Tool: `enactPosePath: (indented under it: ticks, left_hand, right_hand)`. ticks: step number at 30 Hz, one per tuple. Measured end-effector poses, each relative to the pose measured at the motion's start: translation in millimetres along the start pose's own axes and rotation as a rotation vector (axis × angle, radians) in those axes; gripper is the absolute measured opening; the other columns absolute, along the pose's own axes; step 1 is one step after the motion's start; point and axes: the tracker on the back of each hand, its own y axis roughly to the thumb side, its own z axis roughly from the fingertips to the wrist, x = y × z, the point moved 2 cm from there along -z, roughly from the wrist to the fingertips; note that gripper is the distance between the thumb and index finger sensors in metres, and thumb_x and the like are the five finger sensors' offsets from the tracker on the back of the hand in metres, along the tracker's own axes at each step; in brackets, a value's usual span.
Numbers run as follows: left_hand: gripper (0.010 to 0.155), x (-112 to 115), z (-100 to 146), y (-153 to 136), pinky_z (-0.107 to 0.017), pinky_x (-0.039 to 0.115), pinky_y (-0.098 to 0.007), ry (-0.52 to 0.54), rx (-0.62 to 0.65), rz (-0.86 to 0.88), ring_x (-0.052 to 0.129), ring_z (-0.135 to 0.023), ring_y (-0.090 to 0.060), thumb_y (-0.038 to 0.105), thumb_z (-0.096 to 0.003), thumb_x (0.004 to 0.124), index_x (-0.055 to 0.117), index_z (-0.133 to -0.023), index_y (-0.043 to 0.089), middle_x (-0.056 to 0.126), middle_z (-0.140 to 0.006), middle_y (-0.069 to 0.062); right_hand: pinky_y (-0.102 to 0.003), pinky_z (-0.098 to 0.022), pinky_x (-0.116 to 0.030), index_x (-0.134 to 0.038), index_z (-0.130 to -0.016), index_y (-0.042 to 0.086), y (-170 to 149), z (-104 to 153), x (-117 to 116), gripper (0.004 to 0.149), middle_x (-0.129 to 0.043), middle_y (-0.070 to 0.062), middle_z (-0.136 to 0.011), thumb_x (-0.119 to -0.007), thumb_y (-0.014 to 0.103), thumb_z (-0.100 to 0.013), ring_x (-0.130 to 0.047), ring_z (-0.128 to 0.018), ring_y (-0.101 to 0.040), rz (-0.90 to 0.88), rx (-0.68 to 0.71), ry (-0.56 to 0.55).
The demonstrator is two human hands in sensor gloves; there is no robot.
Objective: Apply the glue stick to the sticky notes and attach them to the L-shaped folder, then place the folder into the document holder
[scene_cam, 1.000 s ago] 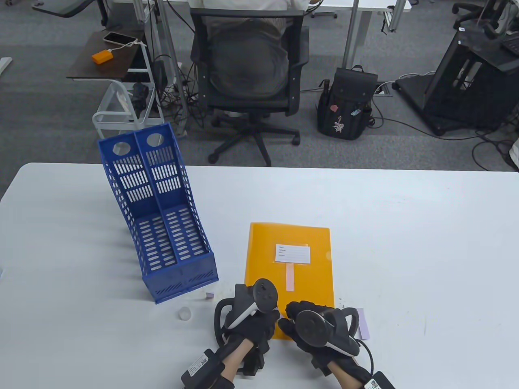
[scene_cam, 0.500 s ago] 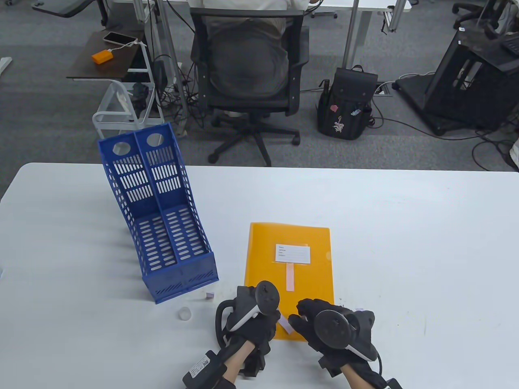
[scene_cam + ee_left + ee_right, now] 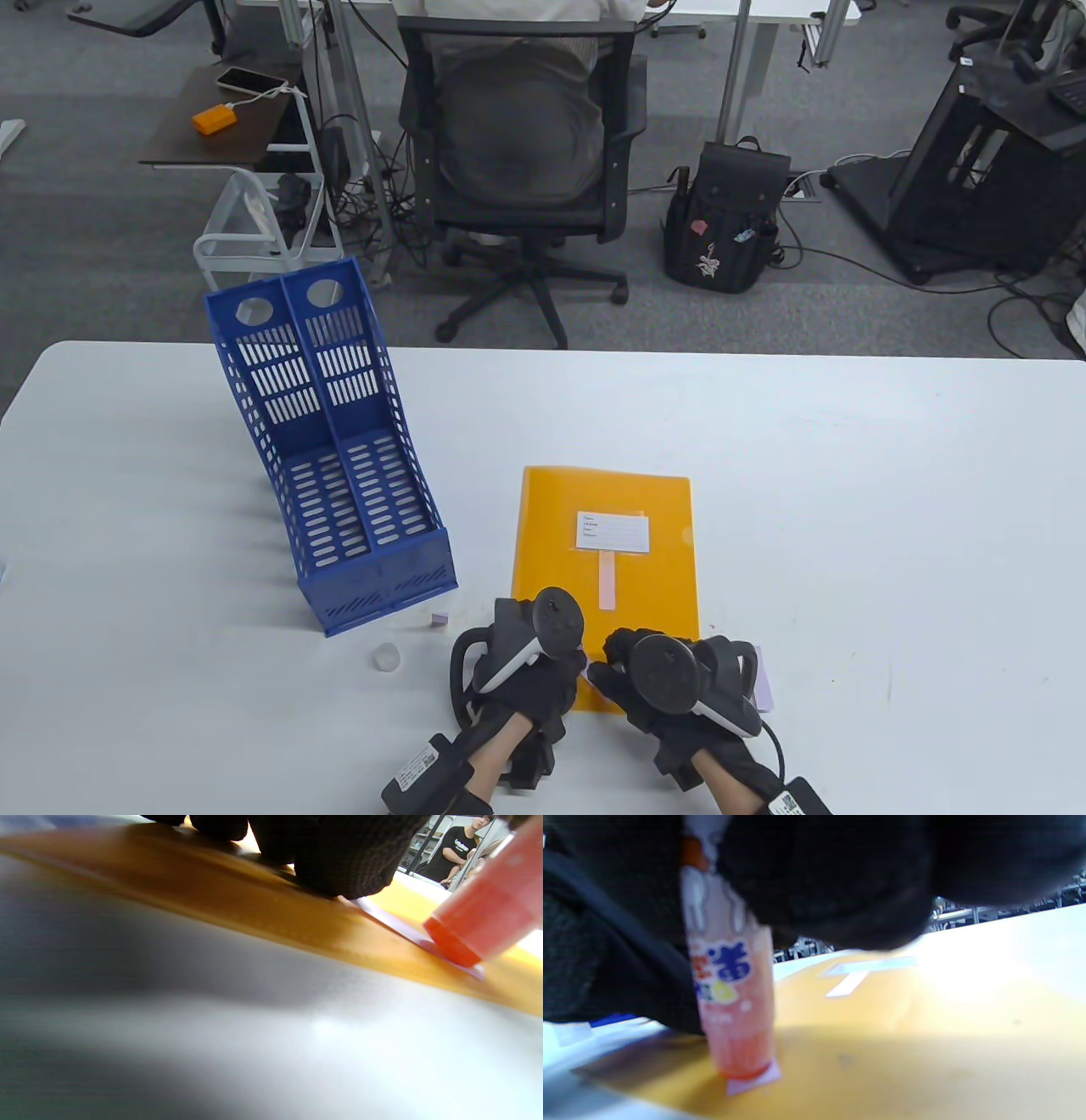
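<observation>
While left hand pins note on folder, right hand grips glue stick; hard drag could crumple note, smear folder.

White table: blue file holder standing far-left, orange folder flat at center-near, small clear cap and tiny purple scrap near the holder's base, purple notes beside folder's right corner.

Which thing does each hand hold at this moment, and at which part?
The right hand grips the glue stick by its upper barrel. The left hand's fingers press one end of the sticky note onto the orange folder.
</observation>
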Motion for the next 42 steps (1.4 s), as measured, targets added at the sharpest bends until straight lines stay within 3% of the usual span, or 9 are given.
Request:
enactPosePath:
  ticks: [4,8,14,18,22,26,32,42]
  left_hand:
    - [0.038,0,0,0,-0.076,0.045,-0.06,0.001,0.001,0.003,0.047,-0.107,-0.034,0.037,-0.0491,0.081,0.079,-0.084,0.022,0.058,-0.11,-0.002]
    - [0.039,1,0,-1,-0.076,0.045,-0.06,0.001,0.001,0.003,0.047,-0.107,-0.034,0.038,-0.0492,0.081,0.078,-0.084,0.022,0.057,-0.11,-0.002]
    - [0.039,1,0,-1,-0.076,0.044,-0.06,0.002,0.002,0.002,0.047,-0.107,-0.034,0.038,-0.0493,0.081,0.078,-0.085,0.022,0.057,-0.11,-0.001]
    - [0.039,1,1,-1,-0.076,0.044,-0.06,-0.002,0.002,0.002,0.046,-0.107,-0.033,0.038,-0.0499,0.08,0.077,-0.085,0.023,0.056,-0.11,-0.001]
    - [0.039,1,1,-2,-0.077,0.043,-0.059,-0.006,0.001,0.001,0.045,-0.108,-0.033,0.039,-0.0499,0.079,0.077,-0.085,0.023,0.055,-0.111,0.0]
    - [0.039,2,1,-2,-0.077,0.043,-0.059,-0.004,0.001,-0.003,0.045,-0.108,-0.032,0.039,-0.0501,0.079,0.076,-0.086,0.024,0.055,-0.111,0.0]
    - [0.039,2,2,-2,-0.077,0.043,-0.059,-0.006,0.001,-0.001,0.044,-0.108,-0.032,0.039,-0.0503,0.078,0.076,-0.086,0.025,0.054,-0.111,0.0]
    - [0.039,2,2,-2,-0.077,0.042,-0.059,-0.01,0.001,-0.004,0.044,-0.108,-0.032,0.04,-0.0505,0.077,0.075,-0.087,0.025,0.053,-0.111,0.0]
  right_hand:
    - [-0.041,-0.016,-0.088,-0.096,-0.069,0.009,-8,1,4,0.048,-0.098,-0.008,-0.037,-0.09,0.05,-0.044,-0.1,-0.017,-0.016,-0.032,-0.025,0.028]
    - [-0.041,-0.013,-0.089,-0.099,-0.067,0.008,-29,9,25,0.049,-0.1,-0.01,-0.034,-0.093,0.05,-0.042,-0.101,-0.014,-0.016,-0.106,-0.099,-0.01]
    - [-0.047,-0.023,-0.091,-0.091,-0.082,0.002,-56,16,44,0.061,-0.102,-0.017,-0.049,-0.097,0.043,-0.038,-0.107,-0.029,-0.026,-0.205,-0.19,-0.071]
    - [-0.052,-0.036,-0.088,-0.082,-0.09,-0.002,-60,14,41,0.065,-0.1,-0.017,-0.064,-0.094,0.039,-0.041,-0.106,-0.048,-0.031,-0.169,-0.204,-0.04]
    - [-0.056,-0.042,-0.083,-0.076,-0.093,-0.006,-58,11,32,0.066,-0.097,-0.017,-0.071,-0.09,0.036,-0.045,-0.102,-0.059,-0.036,-0.154,-0.199,0.028]
    - [-0.06,-0.047,-0.079,-0.07,-0.096,-0.01,-56,6,24,0.066,-0.093,-0.02,-0.076,-0.085,0.031,-0.046,-0.097,-0.065,-0.041,-0.152,-0.173,0.004]
    - [-0.063,-0.055,-0.076,-0.07,-0.097,-0.009,-53,4,19,0.066,-0.089,-0.025,-0.082,-0.092,0.022,-0.043,-0.09,-0.075,-0.048,-0.172,-0.123,0.025]
    - [-0.06,-0.053,-0.075,-0.061,-0.096,-0.011,-54,5,19,0.066,-0.09,-0.019,-0.078,-0.075,0.034,-0.049,-0.09,-0.074,-0.043,-0.164,-0.149,-0.005]
